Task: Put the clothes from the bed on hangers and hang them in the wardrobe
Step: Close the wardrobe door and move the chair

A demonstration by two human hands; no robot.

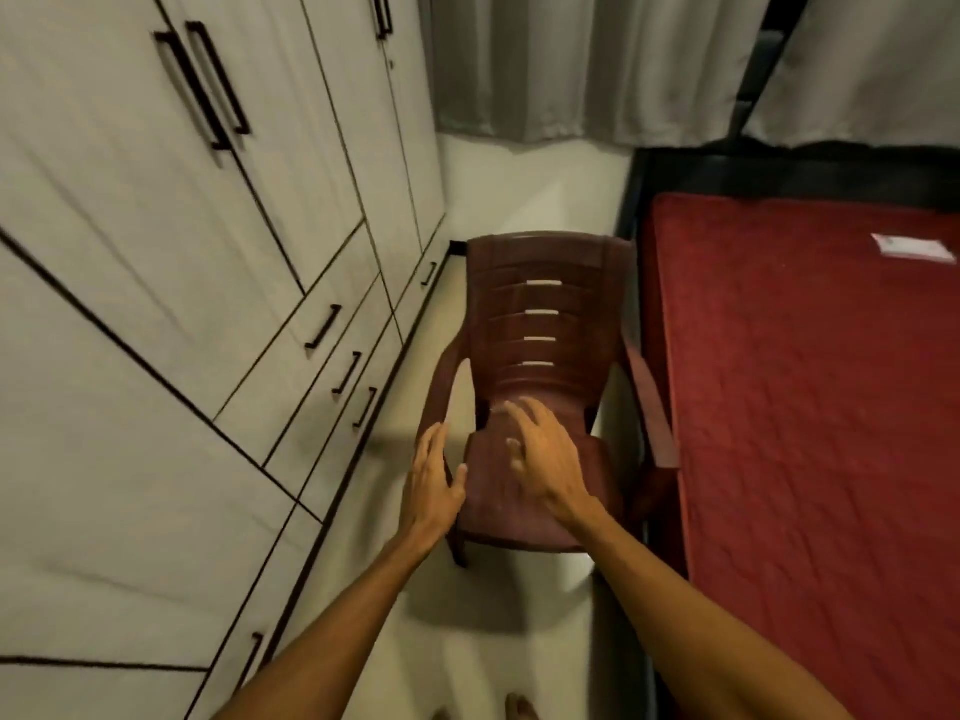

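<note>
No clothes and no hangers are in view. The part of the bed point(805, 407) that shows carries only its red mattress with a small white label point(914, 247) on it. The wardrobe point(156, 304) stands along the other side of the narrow passage, with all its doors closed.

Between them stands a brown plastic chair point(540, 304), close beside the bed. Both arms reach toward it. The left hand point(434, 480) is near the armrest on its side and the right hand point(543, 459) is over the seat. Both have the fingers straight and spread and hold nothing. The blur hides whether they touch the chair. I judge they reach to move it, because it blocks the passage. Grey curtains point(571, 70) hang behind.
</note>
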